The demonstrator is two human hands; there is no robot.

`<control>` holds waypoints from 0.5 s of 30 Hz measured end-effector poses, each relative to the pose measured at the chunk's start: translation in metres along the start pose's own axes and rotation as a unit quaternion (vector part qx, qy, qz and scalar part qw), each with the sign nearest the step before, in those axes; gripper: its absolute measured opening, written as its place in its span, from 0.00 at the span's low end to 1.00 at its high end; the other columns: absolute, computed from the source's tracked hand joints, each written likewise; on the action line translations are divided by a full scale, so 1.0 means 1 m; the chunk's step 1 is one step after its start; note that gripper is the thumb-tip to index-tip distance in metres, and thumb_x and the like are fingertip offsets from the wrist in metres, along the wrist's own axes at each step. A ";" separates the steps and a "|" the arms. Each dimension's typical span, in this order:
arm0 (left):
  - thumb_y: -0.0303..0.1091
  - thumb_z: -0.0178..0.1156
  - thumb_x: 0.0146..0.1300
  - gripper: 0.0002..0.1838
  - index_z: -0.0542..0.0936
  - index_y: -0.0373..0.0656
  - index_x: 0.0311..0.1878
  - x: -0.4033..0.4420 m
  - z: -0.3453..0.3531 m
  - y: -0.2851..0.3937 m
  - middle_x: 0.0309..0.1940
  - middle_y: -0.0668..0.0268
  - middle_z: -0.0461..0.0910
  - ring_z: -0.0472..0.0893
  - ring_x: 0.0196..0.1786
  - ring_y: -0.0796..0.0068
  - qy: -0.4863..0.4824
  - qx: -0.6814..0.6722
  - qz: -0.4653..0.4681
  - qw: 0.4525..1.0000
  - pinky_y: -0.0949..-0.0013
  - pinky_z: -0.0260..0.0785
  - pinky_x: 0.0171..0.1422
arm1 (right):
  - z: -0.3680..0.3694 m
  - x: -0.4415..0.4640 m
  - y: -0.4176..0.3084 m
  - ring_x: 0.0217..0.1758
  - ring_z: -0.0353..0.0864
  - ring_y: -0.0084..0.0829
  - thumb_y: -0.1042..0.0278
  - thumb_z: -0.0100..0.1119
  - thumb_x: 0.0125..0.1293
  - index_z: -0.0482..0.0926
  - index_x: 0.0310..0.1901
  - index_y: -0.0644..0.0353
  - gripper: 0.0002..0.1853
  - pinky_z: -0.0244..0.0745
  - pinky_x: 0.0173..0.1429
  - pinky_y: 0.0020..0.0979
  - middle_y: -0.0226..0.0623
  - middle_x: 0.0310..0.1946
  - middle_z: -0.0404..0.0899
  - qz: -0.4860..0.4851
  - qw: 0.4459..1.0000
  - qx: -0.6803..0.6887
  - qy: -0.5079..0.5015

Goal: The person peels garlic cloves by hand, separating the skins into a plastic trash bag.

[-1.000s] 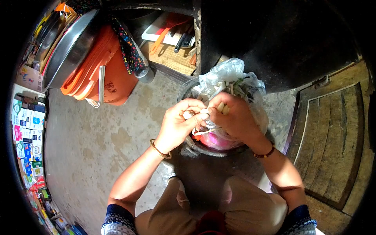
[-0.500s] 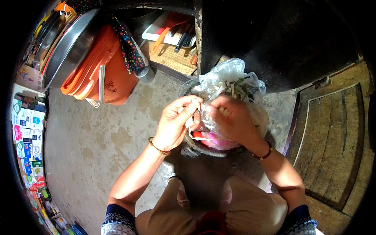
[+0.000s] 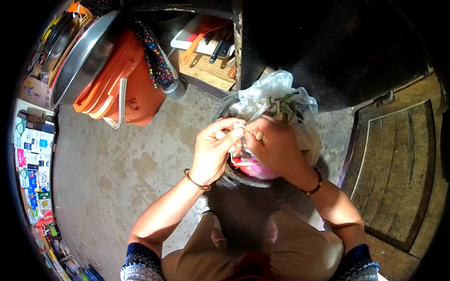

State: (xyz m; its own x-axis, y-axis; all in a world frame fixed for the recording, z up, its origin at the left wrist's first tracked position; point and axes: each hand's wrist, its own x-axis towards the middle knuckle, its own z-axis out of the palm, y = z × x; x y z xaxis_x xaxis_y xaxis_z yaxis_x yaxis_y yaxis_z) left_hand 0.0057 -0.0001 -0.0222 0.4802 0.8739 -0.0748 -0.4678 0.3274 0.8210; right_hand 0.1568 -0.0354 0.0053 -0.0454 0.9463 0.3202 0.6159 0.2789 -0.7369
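Observation:
My left hand (image 3: 214, 147) is closed, its thumb and forefinger pinching a small pale garlic clove (image 3: 239, 125). Close against it, my right hand (image 3: 276, 145) is curled, with another pale clove (image 3: 259, 136) showing between its fingers; its fingertips meet the left hand's and are partly hidden. Both hands are above a round bin lined with a clear plastic bag (image 3: 272, 84). Green and whitish plant scraps (image 3: 286, 107) lie in the bag's far part, and something pink (image 3: 258, 169) shows near the bin's front.
An orange bucket (image 3: 145, 103) with a white handle stands on the concrete floor (image 3: 117, 187) at left, a large metal basin (image 3: 86, 56) leaning by it. A low shelf (image 3: 206, 74) holds an orange spatula (image 3: 191, 48) and knives. At right is a wooden door panel (image 3: 398, 173).
My right hand has turned slightly and moved in closer to the left fingertips. My left hand has shifted a little to the right, both staying over the bin.

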 end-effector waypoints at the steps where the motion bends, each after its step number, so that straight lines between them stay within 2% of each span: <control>1: 0.24 0.58 0.58 0.09 0.76 0.35 0.42 0.000 0.001 0.000 0.31 0.67 0.75 0.71 0.23 0.83 0.000 0.000 0.001 1.000 0.80 0.63 0.25 | 0.000 0.000 0.000 0.27 0.75 0.46 0.66 0.53 0.56 0.71 0.29 0.58 0.06 0.70 0.31 0.41 0.46 0.23 0.74 -0.001 1.000 0.000 0.000; 7: 0.23 0.58 0.58 0.07 0.78 0.33 0.39 0.000 0.004 0.000 0.30 0.66 0.74 0.72 0.24 0.84 0.003 0.111 0.069 0.991 0.80 0.64 0.27 | 0.001 -0.001 0.002 0.23 0.73 0.47 0.68 0.55 0.53 0.68 0.25 0.59 0.07 0.68 0.27 0.41 0.45 0.20 0.71 -0.052 0.997 -0.044 0.025; 9: 0.23 0.58 0.58 0.06 0.78 0.33 0.38 0.001 0.005 0.003 0.30 0.66 0.74 0.72 0.25 0.84 -0.005 0.174 0.084 0.981 0.81 0.64 0.27 | -0.002 -0.002 0.001 0.24 0.74 0.40 0.72 0.58 0.50 0.71 0.26 0.60 0.05 0.68 0.29 0.34 0.40 0.21 0.72 -0.027 1.000 -0.013 0.005; 13: 0.22 0.58 0.57 0.05 0.78 0.34 0.38 0.003 0.007 0.006 0.30 0.67 0.74 0.72 0.25 0.85 -0.019 0.211 0.079 0.974 0.82 0.64 0.28 | 0.002 -0.003 0.003 0.24 0.74 0.39 0.73 0.57 0.50 0.71 0.25 0.61 0.05 0.68 0.29 0.32 0.41 0.21 0.72 -0.021 0.998 -0.050 0.030; 15: 0.23 0.59 0.57 0.06 0.78 0.35 0.38 0.002 0.006 0.003 0.29 0.68 0.74 0.72 0.25 0.86 -0.012 0.213 0.080 0.974 0.83 0.63 0.26 | 0.001 -0.003 0.006 0.24 0.75 0.34 0.73 0.58 0.50 0.72 0.26 0.62 0.04 0.68 0.29 0.29 0.39 0.21 0.74 0.021 1.000 0.003 0.011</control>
State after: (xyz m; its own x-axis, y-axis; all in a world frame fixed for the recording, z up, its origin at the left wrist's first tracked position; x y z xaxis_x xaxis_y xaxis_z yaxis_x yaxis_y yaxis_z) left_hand 0.0100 0.0008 -0.0166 0.4458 0.8914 0.0815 -0.1904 0.0054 0.9817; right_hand 0.1603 -0.0364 -0.0009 -0.0030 0.9536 0.3011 0.6114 0.2401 -0.7541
